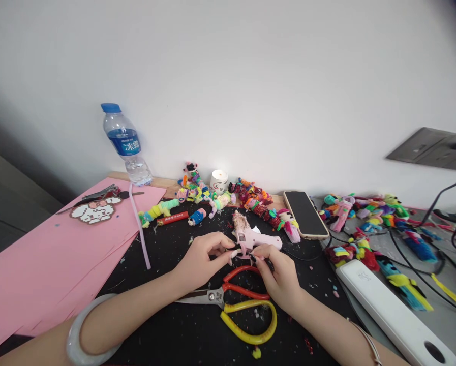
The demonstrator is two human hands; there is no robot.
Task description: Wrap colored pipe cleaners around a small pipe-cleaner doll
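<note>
A: What's in hand?

B: Both hands meet over the black mat (197, 325). The left hand (201, 262) and right hand (277, 274) pinch a small pink piece (244, 250) between fingertips, just in front of the pink glue gun (256, 237), above the scissors (235, 300).

A: What does it need?

B: Fine fingertip shaping, I'd judge.

A: Containers?

B: A capped water bottle (125, 145), holding a little water; a small white candle jar (218, 181).
</note>
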